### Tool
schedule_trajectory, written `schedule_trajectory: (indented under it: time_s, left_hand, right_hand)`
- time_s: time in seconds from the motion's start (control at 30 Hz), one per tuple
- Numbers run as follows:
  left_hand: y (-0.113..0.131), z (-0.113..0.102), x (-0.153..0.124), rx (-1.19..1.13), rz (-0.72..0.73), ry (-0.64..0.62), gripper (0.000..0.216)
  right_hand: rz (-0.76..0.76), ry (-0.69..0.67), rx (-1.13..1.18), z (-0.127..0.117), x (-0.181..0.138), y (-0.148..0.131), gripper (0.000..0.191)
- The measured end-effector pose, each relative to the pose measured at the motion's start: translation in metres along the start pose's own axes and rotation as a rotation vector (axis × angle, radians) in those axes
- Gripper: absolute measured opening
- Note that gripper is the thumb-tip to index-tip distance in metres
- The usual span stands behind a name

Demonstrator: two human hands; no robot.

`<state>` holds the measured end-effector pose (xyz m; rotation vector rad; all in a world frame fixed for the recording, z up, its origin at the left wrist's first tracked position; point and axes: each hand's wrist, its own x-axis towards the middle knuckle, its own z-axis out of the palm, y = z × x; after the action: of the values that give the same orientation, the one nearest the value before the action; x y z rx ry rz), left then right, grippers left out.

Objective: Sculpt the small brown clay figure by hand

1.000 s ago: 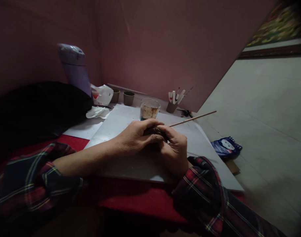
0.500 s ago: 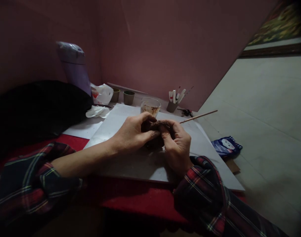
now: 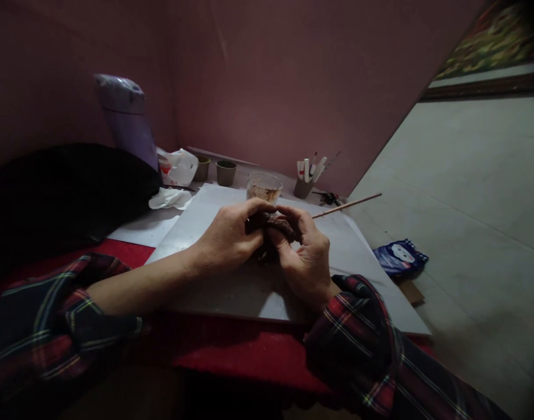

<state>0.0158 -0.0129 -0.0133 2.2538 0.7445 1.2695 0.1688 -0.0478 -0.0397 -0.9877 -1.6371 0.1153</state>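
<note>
A dark brown, rough lump that looks like clay [image 3: 283, 226] is between my hands, over the white board [image 3: 192, 297]. My left hand [image 3: 229, 236] curls around its left side, with thumb and fingers closed on it. On the other side, my right hand [image 3: 308, 254] pinches a ridge of the lump between thumb and fingers. Much of the lump is in shadow, and its underside is partly hidden. Behind my right hand a thin wooden stick [image 3: 352, 203] points to the right; its near end is hidden. Just beyond my fingers stands a clear glass [image 3: 264, 185] with brown smears.
Two small cups [image 3: 226, 174] stand at the back near a white plastic bag [image 3: 182, 166] and crumpled tissue [image 3: 168, 198]. A purple bottle [image 3: 129, 122] and a black bulky item [image 3: 69, 192] are left. A pen cup [image 3: 303, 188] stands back right; a blue packet [image 3: 400, 256] lies beyond the board's right side.
My right thumb and fingers have shifted left along the lump, and the right hand's grip looks more opened out. My left thumb has drawn back slightly. The view has moved a little.
</note>
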Motion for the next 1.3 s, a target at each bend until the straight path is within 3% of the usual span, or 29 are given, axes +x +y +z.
schedule_trajectory:
  time_s: [0.27,0.53,0.63,0.77,1.3]
  left_hand:
    - [0.0024,-0.0024,0.0,0.059,0.003,-0.021,0.018]
    - [0.0048,-0.0049,-0.0022,-0.152,0.003,0.009,0.038]
    - [0.0041,-0.0041,-0.0021,-0.161,-0.002,-0.106,0.048]
    - [0.0045,-0.0035,-0.0019,-0.09,0.048,-0.238,0.033]
    - [0.0038,0.0017,-0.0027,-0.107,-0.005,-0.146,0.019]
  right_hand:
    - [0.009,0.006,-0.03,-0.0008,-0.001,0.0012,0.015]
    - [0.054,0.07,0.07,0.0,0.0002,0.002,0.012]
    - [-0.006,-0.006,0.083,-0.001,-0.0021,0.0014,0.017]
    - [-0.065,-0.062,0.028,-0.0028,-0.0047,-0.0003,0.021]
    - [-0.171,-0.011,-0.004,-0.0018,-0.0047,-0.0021,0.022]
